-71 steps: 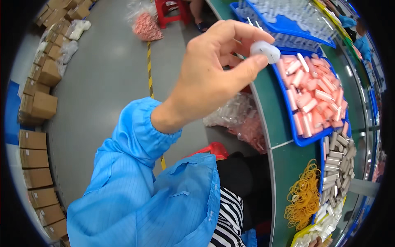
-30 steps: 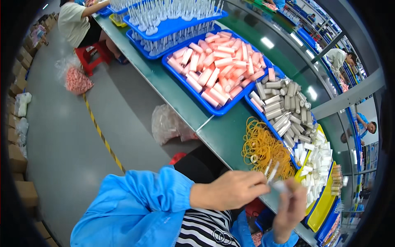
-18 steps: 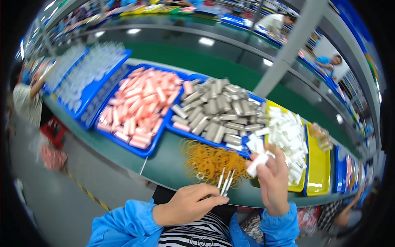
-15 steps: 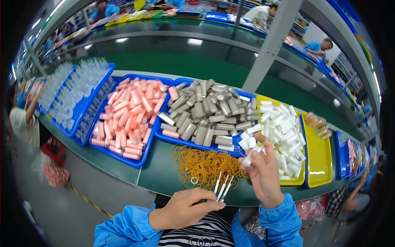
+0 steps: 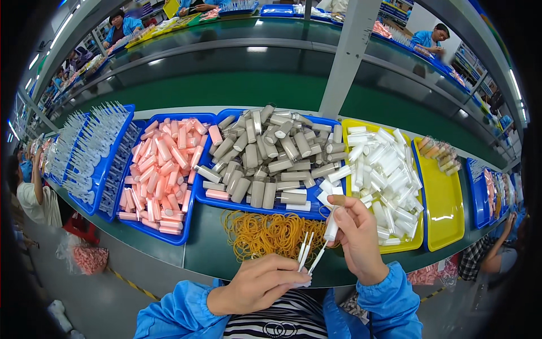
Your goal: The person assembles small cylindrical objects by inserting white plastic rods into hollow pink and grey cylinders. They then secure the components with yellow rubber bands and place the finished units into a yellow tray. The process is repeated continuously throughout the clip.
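My left hand (image 5: 261, 284), at the table's front edge, is closed on several thin white rods (image 5: 305, 248) that stick up past its fingers. In my right hand (image 5: 361, 240), thumb and fingers pinch a white cylindrical cap (image 5: 331, 229). The cap's lower end meets the top of one rod leaning out to the right; whether the rod goes inside it I cannot tell. The rods' lower ends are hidden in my left hand. Just beyond my hands lies a heap of tan rubber bands (image 5: 271, 233).
Blue trays hold pink cylinders (image 5: 161, 175), grey cylinders (image 5: 265, 152) and clear tubes (image 5: 99, 147). White cylinders (image 5: 384, 175) fill a yellow tray; another yellow tray (image 5: 442, 209) stands beside it. A grey post (image 5: 347, 56) rises behind the trays. People work across the line and to both sides.
My right hand has brought the white cap down and left, from above the rubber bands to the tip of a rod. My left hand keeps the rods near the same place. The view has shifted slightly.
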`<state>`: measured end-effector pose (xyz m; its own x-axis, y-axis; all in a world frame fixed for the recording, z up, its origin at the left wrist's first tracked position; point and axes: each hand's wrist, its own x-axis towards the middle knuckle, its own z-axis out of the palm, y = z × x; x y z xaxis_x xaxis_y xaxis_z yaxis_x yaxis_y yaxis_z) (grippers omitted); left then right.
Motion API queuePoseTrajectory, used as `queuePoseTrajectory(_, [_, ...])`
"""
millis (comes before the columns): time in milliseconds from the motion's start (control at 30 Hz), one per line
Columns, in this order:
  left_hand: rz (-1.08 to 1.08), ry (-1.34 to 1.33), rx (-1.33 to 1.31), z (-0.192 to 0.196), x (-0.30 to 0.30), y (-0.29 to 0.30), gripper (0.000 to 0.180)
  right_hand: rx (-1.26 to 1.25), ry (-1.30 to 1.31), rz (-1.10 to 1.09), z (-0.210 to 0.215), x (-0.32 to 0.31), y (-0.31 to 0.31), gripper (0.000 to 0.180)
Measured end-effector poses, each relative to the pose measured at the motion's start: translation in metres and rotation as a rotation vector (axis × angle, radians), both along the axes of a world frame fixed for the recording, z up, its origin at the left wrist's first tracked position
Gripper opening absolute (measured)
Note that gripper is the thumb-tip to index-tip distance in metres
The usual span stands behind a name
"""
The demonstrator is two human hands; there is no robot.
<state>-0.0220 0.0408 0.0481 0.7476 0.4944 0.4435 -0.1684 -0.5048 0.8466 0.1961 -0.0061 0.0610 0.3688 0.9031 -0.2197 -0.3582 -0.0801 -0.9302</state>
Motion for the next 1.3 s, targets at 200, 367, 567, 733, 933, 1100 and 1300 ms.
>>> queuePoseTrajectory(200, [0.044, -0.004, -0.023, 0.001, 0.001, -0.002, 0.035, 0.030, -0.100, 0.005, -0.003, -0.001, 0.000, 0.035])
queuePoseTrajectory(367, [0.188, -0.023, 0.176, -0.013, 0.004, -0.003, 0.034, 0.051, -0.164, -0.004, 0.001, -0.013, -0.006, 0.041])
queuePoseTrajectory(567, [0.306, -0.161, 0.336, -0.032, 0.005, -0.003, 0.039, 0.222, -0.251, 0.005, -0.021, -0.048, -0.031, 0.053])
queuePoseTrajectory(733, [0.478, -0.096, 0.306, -0.041, -0.021, -0.001, 0.040, 0.259, -1.086, 0.324, -0.004, -0.022, 0.032, 0.029])
queuePoseTrajectory(933, [0.488, -0.308, 0.300, -0.038, -0.008, 0.015, 0.029, 0.419, -1.746, 0.531, -0.019, 0.035, 0.074, 0.026])
queuePoseTrajectory(1100, [0.626, -0.313, 0.350, -0.034, -0.027, 0.008, 0.013, 0.234, -1.686, 0.754, 0.023, -0.011, 0.080, 0.030])
queuePoseTrajectory(1300, [0.650, -0.363, 0.369, -0.031, -0.031, 0.008, 0.010, 0.092, -1.559, 0.746, 0.008, 0.015, 0.088, 0.040])
